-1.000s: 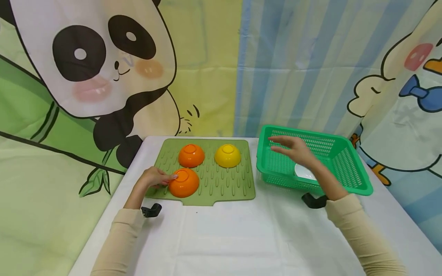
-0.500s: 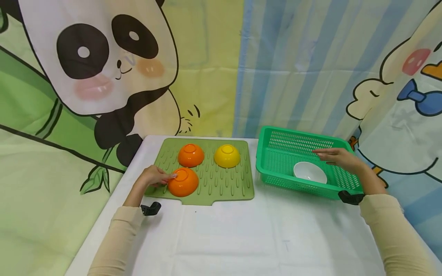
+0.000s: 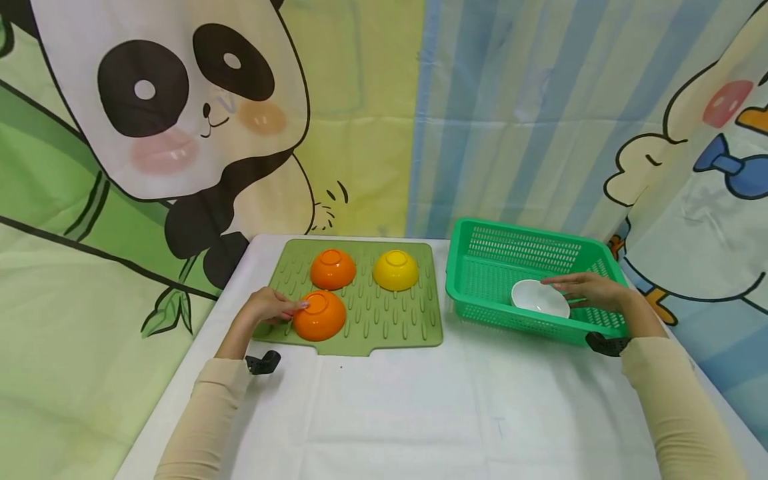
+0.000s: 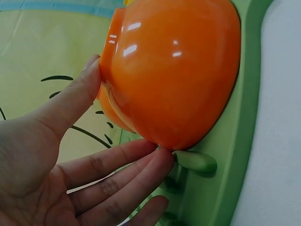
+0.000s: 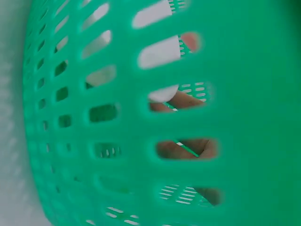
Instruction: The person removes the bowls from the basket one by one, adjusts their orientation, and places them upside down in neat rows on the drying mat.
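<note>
In the head view my left hand (image 3: 273, 307) holds the front orange bowl (image 3: 321, 319), which sits upside down on the green drying mat (image 3: 360, 345). In the left wrist view the thumb presses against the bowl's foot ring and the fingertips (image 4: 160, 160) meet its rim near a mat ridge. My right hand (image 3: 591, 291) reaches into the green basket (image 3: 480, 313), fingers extended, right at the edge of a white bowl (image 3: 537, 300). Through the slots of the basket wall, the right wrist view shows bits of fingers (image 5: 181, 149) beside the white bowl (image 5: 160, 54); the thumb is partly hidden.
Behind the held bowl, a second orange bowl (image 3: 333, 269) and a yellow bowl (image 3: 396, 270) rest upside down on the mat. A white cloth (image 3: 414, 413) covers the table. A printed curtain (image 3: 360, 133) hangs along the back edge.
My right hand swung right over the basket, then dropped in to the white bowl's right side. The left hand and the bowls have stayed in place.
</note>
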`<state>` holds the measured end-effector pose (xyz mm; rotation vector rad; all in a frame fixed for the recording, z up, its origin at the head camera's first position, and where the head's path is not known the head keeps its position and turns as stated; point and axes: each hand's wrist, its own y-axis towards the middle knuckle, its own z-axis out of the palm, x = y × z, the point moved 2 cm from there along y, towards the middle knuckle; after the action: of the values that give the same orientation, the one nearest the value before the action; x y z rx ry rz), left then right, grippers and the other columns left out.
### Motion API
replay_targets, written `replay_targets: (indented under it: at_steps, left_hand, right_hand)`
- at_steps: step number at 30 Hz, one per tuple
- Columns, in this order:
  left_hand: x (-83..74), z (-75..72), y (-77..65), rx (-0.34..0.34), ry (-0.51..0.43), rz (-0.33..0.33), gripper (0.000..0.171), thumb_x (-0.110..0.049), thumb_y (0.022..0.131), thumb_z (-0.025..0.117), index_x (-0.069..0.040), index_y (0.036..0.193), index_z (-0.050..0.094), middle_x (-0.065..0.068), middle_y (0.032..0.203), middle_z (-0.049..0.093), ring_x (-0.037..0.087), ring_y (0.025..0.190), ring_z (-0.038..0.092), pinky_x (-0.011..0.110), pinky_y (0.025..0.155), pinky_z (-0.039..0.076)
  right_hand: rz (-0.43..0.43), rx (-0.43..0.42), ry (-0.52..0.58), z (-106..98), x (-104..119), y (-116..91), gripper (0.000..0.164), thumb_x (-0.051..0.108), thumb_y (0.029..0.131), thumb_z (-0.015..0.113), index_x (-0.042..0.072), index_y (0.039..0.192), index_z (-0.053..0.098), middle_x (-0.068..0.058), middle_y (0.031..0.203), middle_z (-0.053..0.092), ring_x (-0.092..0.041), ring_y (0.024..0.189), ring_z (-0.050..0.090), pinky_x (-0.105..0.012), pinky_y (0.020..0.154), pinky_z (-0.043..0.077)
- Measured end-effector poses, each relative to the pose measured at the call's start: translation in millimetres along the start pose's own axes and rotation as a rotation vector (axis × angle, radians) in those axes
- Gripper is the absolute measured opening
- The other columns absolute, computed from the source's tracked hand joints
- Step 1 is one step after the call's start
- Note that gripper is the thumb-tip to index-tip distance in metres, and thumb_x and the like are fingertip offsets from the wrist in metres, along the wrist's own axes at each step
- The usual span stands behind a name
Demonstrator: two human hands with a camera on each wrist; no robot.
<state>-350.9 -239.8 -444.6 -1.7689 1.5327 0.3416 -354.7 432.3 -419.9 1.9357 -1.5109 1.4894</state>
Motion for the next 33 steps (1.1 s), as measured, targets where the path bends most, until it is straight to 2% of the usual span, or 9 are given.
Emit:
replay_targets:
  at_steps: [9, 19, 23, 25, 27, 29, 30, 32, 33]
  left_hand:
    - [1.8, 2.9, -0.1, -0.007, -0.004, -0.006, 0.072, -0.062, 0.064, 0.072, -0.001, 0.102, 0.070, 0.005, 0.079, 0.069, 0.019, 0.079, 0.062, 0.034, 0.068, 0.054]
    - [1.6, 1.7, -1.9, -0.023, -0.021, -0.001, 0.071, -0.062, 0.065, 0.071, -0.001, 0.102, 0.069, 0.008, 0.082, 0.069, 0.020, 0.078, 0.063, 0.035, 0.071, 0.054]
    - [1.7, 1.6, -1.9, -0.027, -0.022, -0.021, 0.075, -0.065, 0.063, 0.071, -0.002, 0.104, 0.069, 0.008, 0.083, 0.068, 0.021, 0.079, 0.062, 0.036, 0.072, 0.053]
    - [2.0, 2.2, -1.9, -0.027, -0.024, -0.021, 0.076, -0.065, 0.063, 0.071, -0.001, 0.104, 0.068, 0.008, 0.083, 0.068, 0.021, 0.079, 0.062, 0.035, 0.071, 0.053]
    - [2.5, 2.7, -1.9, -0.033, -0.026, -0.024, 0.076, -0.066, 0.063, 0.071, -0.001, 0.104, 0.068, 0.007, 0.081, 0.068, 0.021, 0.078, 0.062, 0.035, 0.070, 0.053]
    - [2.9, 3.0, -2.2, -0.035, -0.023, -0.017, 0.077, -0.066, 0.063, 0.070, -0.001, 0.104, 0.068, 0.007, 0.080, 0.068, 0.020, 0.076, 0.062, 0.034, 0.069, 0.053]
    - [3.2, 3.0, -2.3, -0.038, -0.024, -0.020, 0.077, -0.066, 0.063, 0.071, -0.001, 0.104, 0.068, 0.007, 0.080, 0.068, 0.020, 0.076, 0.062, 0.034, 0.069, 0.053]
    - [3.5, 3.1, -2.8, -0.041, -0.027, -0.027, 0.077, -0.066, 0.062, 0.071, -0.002, 0.104, 0.069, 0.007, 0.079, 0.068, 0.020, 0.075, 0.062, 0.034, 0.069, 0.054]
    - [3.5, 3.1, -3.2, -0.041, -0.028, -0.027, 0.076, -0.066, 0.062, 0.071, -0.002, 0.104, 0.069, 0.007, 0.080, 0.068, 0.019, 0.074, 0.062, 0.034, 0.069, 0.054]
  right_hand:
    - [0.005, 0.019, 0.019, 4.9, -20.2, 2.6, 0.049, 0.025, 0.099, 0.045, 0.005, 0.142, 0.034, -0.023, 0.150, 0.008, -0.046, 0.133, 0.014, -0.052, 0.095, 0.041]
    - [0.021, 0.045, -0.023, 5.9, -19.0, 5.5, 0.050, 0.025, 0.098, 0.046, 0.005, 0.143, 0.033, -0.023, 0.151, 0.001, -0.048, 0.133, 0.007, -0.056, 0.096, 0.038]
    - [0.011, 0.040, -0.033, 4.5, -19.2, 5.2, 0.051, 0.024, 0.098, 0.046, 0.004, 0.143, 0.032, -0.024, 0.150, 0.001, -0.047, 0.133, 0.010, -0.052, 0.093, 0.042]
    - [0.014, 0.030, -0.032, 4.1, -19.7, 5.0, 0.051, 0.024, 0.098, 0.046, 0.004, 0.143, 0.033, -0.024, 0.150, 0.005, -0.045, 0.125, 0.028, -0.046, 0.087, 0.047]
    - [0.019, 0.016, -0.033, 3.6, -20.4, 4.8, 0.051, 0.023, 0.098, 0.046, 0.004, 0.143, 0.033, -0.027, 0.145, 0.018, -0.035, 0.102, 0.046, -0.039, 0.076, 0.049]
    - [0.028, 0.002, -0.026, 3.4, -20.8, 4.7, 0.050, 0.022, 0.098, 0.046, 0.004, 0.142, 0.033, -0.028, 0.128, 0.032, -0.024, 0.077, 0.045, -0.036, 0.066, 0.047]
    - [0.030, -0.002, -0.023, 3.4, -20.7, 4.7, 0.050, 0.022, 0.098, 0.046, 0.003, 0.142, 0.033, -0.027, 0.127, 0.032, -0.021, 0.071, 0.043, -0.035, 0.064, 0.046]
    - [0.036, -0.009, -0.015, 3.6, -20.6, 4.7, 0.050, 0.022, 0.098, 0.047, 0.004, 0.142, 0.033, -0.025, 0.122, 0.034, -0.019, 0.069, 0.042, -0.034, 0.065, 0.047]
    - [0.033, -0.008, -0.011, 3.7, -20.3, 4.5, 0.050, 0.022, 0.098, 0.047, 0.004, 0.142, 0.033, -0.026, 0.130, 0.032, -0.020, 0.073, 0.044, -0.035, 0.067, 0.047]
